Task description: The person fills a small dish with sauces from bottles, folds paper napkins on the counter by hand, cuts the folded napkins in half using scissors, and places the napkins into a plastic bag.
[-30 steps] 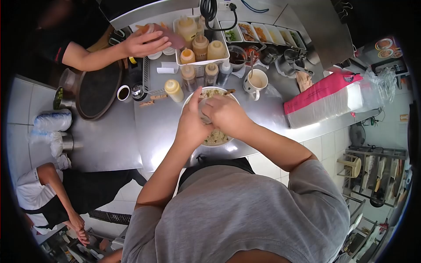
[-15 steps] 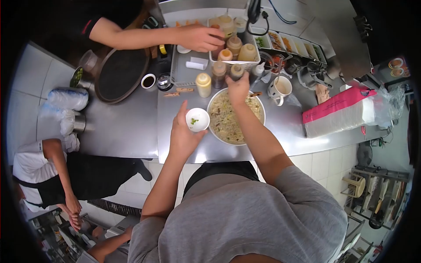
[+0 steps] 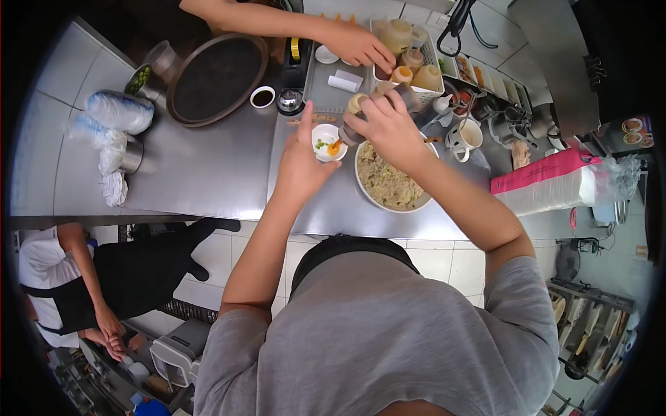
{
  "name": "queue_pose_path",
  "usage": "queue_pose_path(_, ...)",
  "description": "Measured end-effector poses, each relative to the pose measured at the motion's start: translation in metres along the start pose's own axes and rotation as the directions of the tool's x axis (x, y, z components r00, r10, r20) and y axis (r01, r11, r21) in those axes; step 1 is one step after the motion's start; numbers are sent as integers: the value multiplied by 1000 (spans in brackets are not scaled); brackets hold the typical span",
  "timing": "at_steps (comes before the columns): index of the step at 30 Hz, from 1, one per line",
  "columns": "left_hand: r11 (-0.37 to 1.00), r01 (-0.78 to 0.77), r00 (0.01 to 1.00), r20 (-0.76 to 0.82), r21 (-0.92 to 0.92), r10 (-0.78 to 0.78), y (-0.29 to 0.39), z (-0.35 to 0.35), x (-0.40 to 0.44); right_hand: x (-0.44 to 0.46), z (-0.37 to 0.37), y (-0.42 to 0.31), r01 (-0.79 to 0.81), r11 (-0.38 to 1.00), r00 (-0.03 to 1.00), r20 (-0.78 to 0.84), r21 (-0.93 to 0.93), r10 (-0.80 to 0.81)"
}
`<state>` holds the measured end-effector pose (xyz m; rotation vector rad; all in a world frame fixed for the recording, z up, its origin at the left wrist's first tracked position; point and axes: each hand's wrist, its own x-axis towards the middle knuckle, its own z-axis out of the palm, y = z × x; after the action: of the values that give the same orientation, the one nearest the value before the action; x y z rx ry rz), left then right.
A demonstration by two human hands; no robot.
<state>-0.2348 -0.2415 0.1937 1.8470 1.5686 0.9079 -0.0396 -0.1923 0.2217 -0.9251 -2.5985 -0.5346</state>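
My left hand (image 3: 303, 165) is closed on a small white bowl (image 3: 320, 153) with bits of chopped green in it. My right hand (image 3: 388, 125) grips a squeeze bottle (image 3: 351, 133), tilted with its tip over the small bowl. Something orange shows at the tip; I cannot tell whether it is nozzle or sauce. Below my right hand, a large white bowl (image 3: 359, 182) of fried rice (image 3: 392, 182) rests on the steel counter. Other squeeze bottles are close behind that hand, partly hidden by it.
Another person's hand (image 3: 361, 47) reaches to the white basket (image 3: 431, 82) of sauce bottles. A mug (image 3: 463, 139) and a pink-and-white napkin pack (image 3: 544, 182) are at the right. Leftward are a round dark tray (image 3: 218, 80) and a cup of dark sauce (image 3: 262, 97). Someone in an apron (image 3: 139, 267) stands at lower left.
My right hand has lifted the squeeze bottle from behind the rice bowl and tipped it over the small bowl. The camera view has shifted, so the counter appears farther right.
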Motion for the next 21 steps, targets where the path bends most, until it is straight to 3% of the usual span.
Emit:
queue_pose_path(7, 998, 8, 1000, -26, -60, -9, -12, -7, 2, 25, -9, -6, 118, 991, 986, 124, -70, -109)
queue_pose_path(13, 996, 18, 999, -44, -85, -22, -18, -14, -1, 44, -12, -10, 137, 980, 987, 100, -145, -124)
queue_pose_path(21, 993, 18, 998, -57, -119, -25, -21, -21, 0, 53, -12, -8, 95, 989, 994, 61, -114, -89)
